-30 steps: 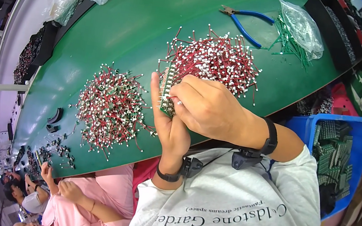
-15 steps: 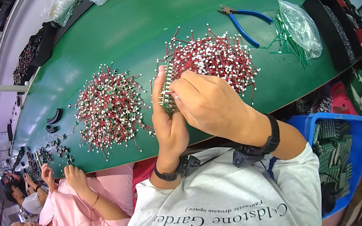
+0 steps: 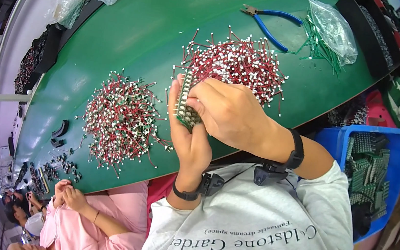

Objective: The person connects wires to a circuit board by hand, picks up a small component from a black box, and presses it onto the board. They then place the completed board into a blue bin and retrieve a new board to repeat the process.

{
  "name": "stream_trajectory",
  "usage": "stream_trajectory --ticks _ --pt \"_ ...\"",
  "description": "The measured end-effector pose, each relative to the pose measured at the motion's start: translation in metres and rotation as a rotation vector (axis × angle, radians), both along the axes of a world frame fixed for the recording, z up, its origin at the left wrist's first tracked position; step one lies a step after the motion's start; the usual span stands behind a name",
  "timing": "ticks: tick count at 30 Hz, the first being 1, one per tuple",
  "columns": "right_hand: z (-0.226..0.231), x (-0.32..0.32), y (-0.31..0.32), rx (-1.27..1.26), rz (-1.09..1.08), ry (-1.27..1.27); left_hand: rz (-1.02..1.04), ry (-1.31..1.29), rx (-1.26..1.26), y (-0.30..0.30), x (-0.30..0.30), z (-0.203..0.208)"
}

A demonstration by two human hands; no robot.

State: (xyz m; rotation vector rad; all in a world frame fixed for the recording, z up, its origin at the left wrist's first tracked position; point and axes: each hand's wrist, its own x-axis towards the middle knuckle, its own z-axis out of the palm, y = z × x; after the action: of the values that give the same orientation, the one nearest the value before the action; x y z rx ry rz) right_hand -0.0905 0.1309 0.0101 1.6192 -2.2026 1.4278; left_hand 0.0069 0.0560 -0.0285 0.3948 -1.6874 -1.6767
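Upright in my left hand [image 3: 191, 147] is a green circuit board panel [image 3: 188, 116] with rows of small metallic parts. The left fingers lie along its far side and the thumb supports its lower end. My right hand [image 3: 232, 113] is closed in a pinch against the panel's right side; whatever its fingertips hold is hidden. Just beyond both hands spreads a pile of short red wires with white connectors [image 3: 250, 65]. Another heap of red wires with white and green ends [image 3: 120, 121] lies to the left of my left hand.
Blue-handled cutters [image 3: 271, 28] lie at the far side of the green table [image 3: 158, 25], beside green strips [image 3: 320, 47] and a clear plastic bag [image 3: 333, 31]. A blue bin [image 3: 396, 180] of board panels stands at right. A co-worker's hands [image 3: 70, 196] are at lower left.
My right fingers have shifted against the panel, and the small red-and-white piece at their tips no longer shows. My left hand tilts slightly. The co-worker's hands have come together.
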Motion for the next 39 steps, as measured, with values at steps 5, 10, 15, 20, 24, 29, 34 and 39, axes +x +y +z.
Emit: stream_trajectory --ticks 5,10,15,20,24,29,34,39 --pt "-0.003 -0.001 0.004 -0.082 0.041 -0.209 0.008 0.122 0.392 -0.008 0.002 0.005" --pt "-0.006 -0.005 0.005 -0.171 0.092 -0.270 0.056 0.123 0.420 -0.012 0.003 0.008" --pt "-0.004 -0.001 0.009 -0.227 0.095 -0.253 0.111 0.159 0.464 -0.018 0.003 0.007" --pt "-0.013 0.011 0.004 -0.198 0.098 -0.032 0.084 0.138 0.421 -0.016 0.004 0.002" --pt "-0.021 0.011 -0.004 -0.163 0.037 0.027 0.051 0.144 0.389 -0.007 0.005 0.001" --pt "-0.028 0.007 -0.012 -0.163 0.047 -0.075 0.028 0.112 0.325 -0.002 0.004 -0.001" --pt "-0.026 0.006 -0.011 -0.117 0.047 -0.182 -0.019 0.093 0.295 -0.002 0.005 -0.002" --pt "-0.020 0.008 -0.007 -0.082 0.031 -0.178 0.001 -0.006 0.084 -0.005 0.003 -0.001"
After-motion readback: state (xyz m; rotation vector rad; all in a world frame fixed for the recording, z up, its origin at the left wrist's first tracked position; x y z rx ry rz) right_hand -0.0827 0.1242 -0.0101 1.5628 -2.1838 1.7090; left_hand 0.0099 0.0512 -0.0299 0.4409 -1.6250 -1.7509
